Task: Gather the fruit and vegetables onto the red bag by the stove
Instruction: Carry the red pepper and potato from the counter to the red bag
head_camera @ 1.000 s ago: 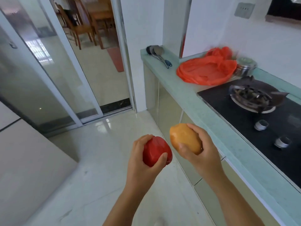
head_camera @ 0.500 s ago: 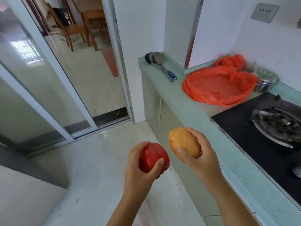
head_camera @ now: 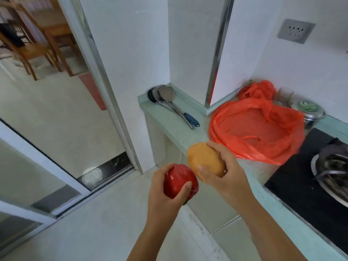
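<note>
Red plastic bag (head_camera: 258, 129) is lying spread open on the counter (head_camera: 175, 121), just beside the stove (head_camera: 297, 187), presenting a broad landing area. Left hand (head_camera: 163, 196) is gripping 1 red pepper (head_camera: 178, 183), fingers curled round it. Right hand (head_camera: 224, 176) is holding 1 orange-yellow fruit (head_camera: 205, 161), fingers wrapped round it, near the bag. Carrying 1 item per hand is probably saving trips; neither item is on the bag yet.
</note>
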Action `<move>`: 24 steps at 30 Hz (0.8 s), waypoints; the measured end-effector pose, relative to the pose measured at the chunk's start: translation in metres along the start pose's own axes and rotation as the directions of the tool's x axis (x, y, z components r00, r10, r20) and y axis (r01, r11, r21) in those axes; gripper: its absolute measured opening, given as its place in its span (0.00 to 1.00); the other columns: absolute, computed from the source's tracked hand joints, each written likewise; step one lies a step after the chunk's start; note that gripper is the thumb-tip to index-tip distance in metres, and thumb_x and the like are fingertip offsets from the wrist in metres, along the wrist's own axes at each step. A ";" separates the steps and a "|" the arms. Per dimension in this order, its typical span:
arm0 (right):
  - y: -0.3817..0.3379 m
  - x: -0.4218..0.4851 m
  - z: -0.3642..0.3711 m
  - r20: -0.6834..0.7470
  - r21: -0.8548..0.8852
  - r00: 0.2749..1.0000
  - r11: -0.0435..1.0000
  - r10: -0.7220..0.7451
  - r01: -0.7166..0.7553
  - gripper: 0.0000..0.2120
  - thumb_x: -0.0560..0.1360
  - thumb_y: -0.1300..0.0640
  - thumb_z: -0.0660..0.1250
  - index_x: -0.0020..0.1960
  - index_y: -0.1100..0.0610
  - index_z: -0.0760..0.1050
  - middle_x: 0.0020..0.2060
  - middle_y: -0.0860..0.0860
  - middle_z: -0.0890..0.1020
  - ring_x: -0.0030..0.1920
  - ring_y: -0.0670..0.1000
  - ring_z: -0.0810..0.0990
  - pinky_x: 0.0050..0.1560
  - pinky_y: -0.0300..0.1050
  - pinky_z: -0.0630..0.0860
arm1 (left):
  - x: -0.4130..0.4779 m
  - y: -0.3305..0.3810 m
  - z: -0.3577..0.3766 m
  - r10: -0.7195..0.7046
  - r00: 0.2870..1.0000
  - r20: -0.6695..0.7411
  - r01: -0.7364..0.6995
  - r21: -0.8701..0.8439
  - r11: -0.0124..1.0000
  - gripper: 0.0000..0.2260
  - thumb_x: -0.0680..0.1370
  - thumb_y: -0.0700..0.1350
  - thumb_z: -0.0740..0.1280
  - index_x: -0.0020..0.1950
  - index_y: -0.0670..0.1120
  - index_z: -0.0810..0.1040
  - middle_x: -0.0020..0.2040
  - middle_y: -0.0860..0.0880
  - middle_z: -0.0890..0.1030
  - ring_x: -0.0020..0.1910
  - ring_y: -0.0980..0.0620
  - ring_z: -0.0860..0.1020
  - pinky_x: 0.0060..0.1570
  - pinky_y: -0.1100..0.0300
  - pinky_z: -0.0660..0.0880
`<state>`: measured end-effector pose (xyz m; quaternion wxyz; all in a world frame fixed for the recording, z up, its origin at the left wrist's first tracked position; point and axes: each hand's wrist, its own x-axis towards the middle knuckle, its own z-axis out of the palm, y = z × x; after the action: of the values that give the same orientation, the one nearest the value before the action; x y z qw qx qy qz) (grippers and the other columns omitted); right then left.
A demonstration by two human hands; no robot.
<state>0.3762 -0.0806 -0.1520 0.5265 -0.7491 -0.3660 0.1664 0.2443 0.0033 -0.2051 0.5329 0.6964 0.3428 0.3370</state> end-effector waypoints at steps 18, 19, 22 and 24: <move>0.091 0.187 -0.073 -0.376 0.075 0.911 0.986 0.169 -0.152 0.25 0.65 0.54 0.75 0.58 0.41 0.70 0.55 0.42 0.75 0.54 0.40 0.72 0.50 0.28 0.68 | 0.224 -0.009 0.145 0.155 0.949 0.275 -0.136 -0.086 0.987 0.25 0.64 0.59 0.70 0.59 0.58 0.71 0.58 0.55 0.73 0.55 0.58 0.74 0.47 0.62 0.77; 0.097 0.196 -0.080 -0.396 0.073 0.902 0.985 0.170 -0.153 0.25 0.64 0.51 0.74 0.57 0.39 0.70 0.54 0.41 0.75 0.55 0.37 0.72 0.49 0.26 0.68 | 0.234 -0.009 0.156 0.155 0.947 0.281 -0.136 -0.086 0.987 0.24 0.64 0.59 0.70 0.59 0.59 0.71 0.58 0.57 0.73 0.56 0.57 0.74 0.50 0.60 0.78; 0.118 0.213 -0.102 -0.443 0.041 0.876 0.981 0.190 -0.192 0.25 0.64 0.50 0.73 0.57 0.38 0.69 0.54 0.42 0.75 0.54 0.33 0.70 0.49 0.27 0.67 | 0.260 -0.013 0.191 0.140 0.950 0.278 -0.118 -0.093 0.989 0.24 0.64 0.59 0.70 0.59 0.61 0.71 0.59 0.59 0.73 0.60 0.58 0.72 0.56 0.53 0.76; 0.136 0.219 -0.117 -0.481 0.036 0.847 0.970 0.227 -0.240 0.25 0.67 0.55 0.74 0.58 0.40 0.69 0.54 0.46 0.75 0.53 0.37 0.71 0.52 0.36 0.69 | 0.271 -0.017 0.214 0.130 0.943 0.305 -0.107 -0.093 0.990 0.24 0.64 0.60 0.70 0.59 0.62 0.71 0.61 0.60 0.72 0.61 0.59 0.71 0.59 0.51 0.74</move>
<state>0.6493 -0.0244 -0.2000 0.5672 -0.8123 -0.1316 0.0327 0.5671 0.1242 -0.2369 0.5848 0.7394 0.1993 0.2676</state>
